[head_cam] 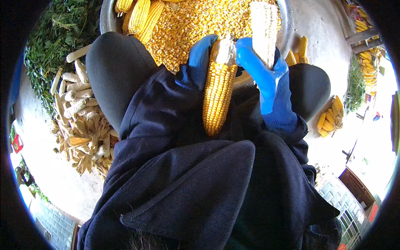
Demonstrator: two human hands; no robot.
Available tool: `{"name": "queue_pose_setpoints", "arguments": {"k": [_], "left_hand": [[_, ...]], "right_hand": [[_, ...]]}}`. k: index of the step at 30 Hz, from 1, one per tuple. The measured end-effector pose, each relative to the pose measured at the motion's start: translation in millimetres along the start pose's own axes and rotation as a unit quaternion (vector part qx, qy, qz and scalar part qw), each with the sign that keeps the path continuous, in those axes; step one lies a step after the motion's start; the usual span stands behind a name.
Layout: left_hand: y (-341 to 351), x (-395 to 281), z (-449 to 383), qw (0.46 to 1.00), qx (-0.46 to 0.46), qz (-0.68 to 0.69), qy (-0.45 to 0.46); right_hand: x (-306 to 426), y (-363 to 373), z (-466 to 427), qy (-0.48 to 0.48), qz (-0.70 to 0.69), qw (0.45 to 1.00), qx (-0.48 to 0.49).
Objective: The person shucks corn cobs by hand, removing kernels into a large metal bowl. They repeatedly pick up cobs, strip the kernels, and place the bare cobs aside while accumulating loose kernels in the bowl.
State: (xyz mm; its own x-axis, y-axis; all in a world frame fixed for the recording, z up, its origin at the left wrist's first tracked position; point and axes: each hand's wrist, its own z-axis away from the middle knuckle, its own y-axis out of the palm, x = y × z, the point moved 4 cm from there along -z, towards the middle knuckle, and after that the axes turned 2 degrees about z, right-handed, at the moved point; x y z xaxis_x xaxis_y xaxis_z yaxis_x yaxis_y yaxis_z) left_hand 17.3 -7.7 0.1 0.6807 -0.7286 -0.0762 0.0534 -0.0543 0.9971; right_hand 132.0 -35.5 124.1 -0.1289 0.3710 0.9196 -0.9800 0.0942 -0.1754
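Observation:
My left hand (199, 55), in a blue coated glove, grips a partly shelled ear of corn (219, 97). The ear's upper end is bare white cob, and yellow kernels cover the part towards my lap. In my right hand (268, 76), gloved alike, a bare pale corncob (264, 32) stands up between thumb and fingers. The right fingers are close to the ear's bare end; whether they touch it is hidden. Beyond both hands, loose yellow kernels (187, 26) fill a wide metal basin (287, 23). Several unshelled ears (139, 17) rest on the kernels at its left side.
Bare cobs (76, 89) and dry husks (84, 142) are heaped on the floor to my left, beside green cut plants (59, 40). Right of my knee lie ears of corn (302, 48) and a further bunch of ears (330, 118). My bent knees (117, 67) flank the basin.

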Motion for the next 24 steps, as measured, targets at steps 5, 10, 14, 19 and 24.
{"name": "queue_pose_setpoints", "arguments": {"k": [5,10,14,19,24], "left_hand": [[-12,8,-20,0.983,-0.06,-0.06,0.162],[15,27,-28,0.859,0.23,0.379,0.256],[-16,10,-13,0.984,0.044,0.072,0.157],[-34,8,-13,0.991,-0.017,-0.034,0.131],[-35,6,-18,0.976,-0.035,-0.153,0.154]], "right_hand": [[4,26,8,-0.296,0.131,0.946,0.028],[-21,54,-13,-0.259,0.09,0.958,0.084],[-31,62,-29,-0.294,0.205,0.931,-0.069],[-26,54,-24,-0.083,-0.038,0.99,0.105],[-10,26,-7,-0.148,-0.047,0.976,0.152]]}}
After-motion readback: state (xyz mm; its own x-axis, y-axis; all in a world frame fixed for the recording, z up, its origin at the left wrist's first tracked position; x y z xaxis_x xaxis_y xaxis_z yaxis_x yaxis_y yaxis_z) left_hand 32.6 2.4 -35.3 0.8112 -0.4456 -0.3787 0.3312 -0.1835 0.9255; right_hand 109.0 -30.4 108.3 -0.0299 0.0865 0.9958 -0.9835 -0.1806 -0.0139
